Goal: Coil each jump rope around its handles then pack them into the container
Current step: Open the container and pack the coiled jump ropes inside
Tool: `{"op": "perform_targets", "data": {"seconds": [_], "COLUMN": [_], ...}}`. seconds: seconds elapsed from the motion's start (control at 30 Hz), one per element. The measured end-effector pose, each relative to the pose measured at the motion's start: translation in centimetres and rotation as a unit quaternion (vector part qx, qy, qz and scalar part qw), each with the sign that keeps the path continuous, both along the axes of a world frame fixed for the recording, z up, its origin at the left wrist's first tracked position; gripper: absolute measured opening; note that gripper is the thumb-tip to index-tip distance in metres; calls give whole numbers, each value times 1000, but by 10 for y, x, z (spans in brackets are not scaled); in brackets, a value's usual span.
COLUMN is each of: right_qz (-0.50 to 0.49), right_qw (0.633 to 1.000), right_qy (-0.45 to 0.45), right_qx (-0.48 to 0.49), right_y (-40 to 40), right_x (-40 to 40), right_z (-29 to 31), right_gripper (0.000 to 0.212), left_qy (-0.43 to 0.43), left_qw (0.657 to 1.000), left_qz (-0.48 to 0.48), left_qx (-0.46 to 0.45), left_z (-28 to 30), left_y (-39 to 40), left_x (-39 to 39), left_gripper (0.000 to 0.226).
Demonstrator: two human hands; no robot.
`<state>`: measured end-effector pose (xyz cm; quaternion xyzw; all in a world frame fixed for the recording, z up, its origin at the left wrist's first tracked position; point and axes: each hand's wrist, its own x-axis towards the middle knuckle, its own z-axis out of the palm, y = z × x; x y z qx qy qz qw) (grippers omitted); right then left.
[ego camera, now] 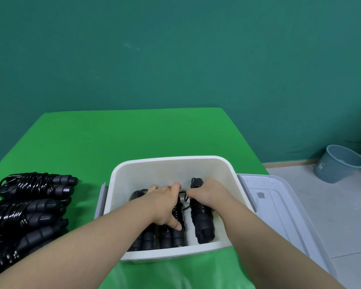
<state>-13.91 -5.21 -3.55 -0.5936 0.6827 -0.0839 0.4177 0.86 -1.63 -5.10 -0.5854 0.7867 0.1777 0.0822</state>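
Two bare forearms come into the head view from the bottom edge — no sleeves, no watch, no bands on either wrist. The left hand point(165, 202) and the right hand point(206, 191) wear no gloves or rings — fingernails short and unpainted where they show.

Single head-worn view, wide-angle, looking forward and steeply down from above the near table edge. Faces the teal wall point(175, 49) at twelve o'clock. Close over the white container point(121, 174) at frame centre, with both forearms entering from six o'clock. Takes in floor and bucket point(338, 163) at three o'clock.
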Motion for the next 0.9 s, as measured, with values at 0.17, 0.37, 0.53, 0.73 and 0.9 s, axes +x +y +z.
{"op": "perform_targets", "data": {"seconds": [0.17,0.37,0.53,0.73,0.9], "right_qz": [-7,52,59,106,57], "right_qw": [1000,998,995,991,996], "right_qy": [17,38,68,63,-55], "right_qx": [-20,-17,-39,-46,47], "right_y": [1,0,0,2,1], "right_x": [-1,3,6,9,5], "right_z": [3,-3,-2,-4,-1], "right_gripper": [45,16,18,22,12], "left_qy": [-3,-4,2,-7,3], "left_qw": [1000,1000,1000,1000,1000], "left_qz": [4,-4,-2,5,15], "left_qx": [1,-1,-1,2,18], "left_z": [1,-4,-3,-1,1], "left_y": [0,-2,-2,-1,-3], "left_x": [-1,0,2,0,0], "left_gripper": [95,96,94,89,93]}}
